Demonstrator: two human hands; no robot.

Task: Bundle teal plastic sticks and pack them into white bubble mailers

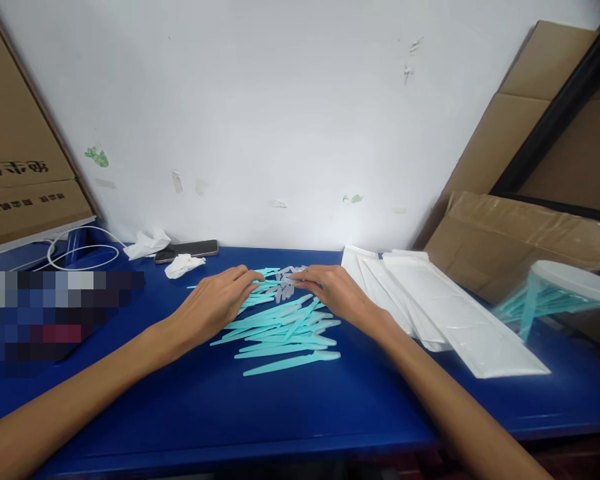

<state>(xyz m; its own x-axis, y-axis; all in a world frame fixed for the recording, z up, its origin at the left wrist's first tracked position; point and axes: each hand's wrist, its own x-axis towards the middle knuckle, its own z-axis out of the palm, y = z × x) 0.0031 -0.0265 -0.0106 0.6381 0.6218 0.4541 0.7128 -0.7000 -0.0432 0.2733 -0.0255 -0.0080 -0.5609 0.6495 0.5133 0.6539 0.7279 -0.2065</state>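
Observation:
Thin teal eyebrow razors (293, 362) lie in a loose pile on the blue table, several with pale covers over their wider ends. Behind them sits a small heap of clear plastic caps (283, 293). Closed at the fingertips, my left hand (220, 299) pinches a teal razor that points right, toward the caps. My right hand (341, 291) is closed as well, its thumb and fingers pinching a clear cap at the heap's right side. The two hands face each other a short way apart. More teal razors lie partly hidden behind my left hand.
White padded envelopes (445, 300) are stacked at right. A clear tub (573, 283) of teal razors lies beyond them, near cardboard (520, 247). A phone (187, 251), crumpled tissues (184, 266) and a white cable (83, 250) are at back left. The wall closes off the back.

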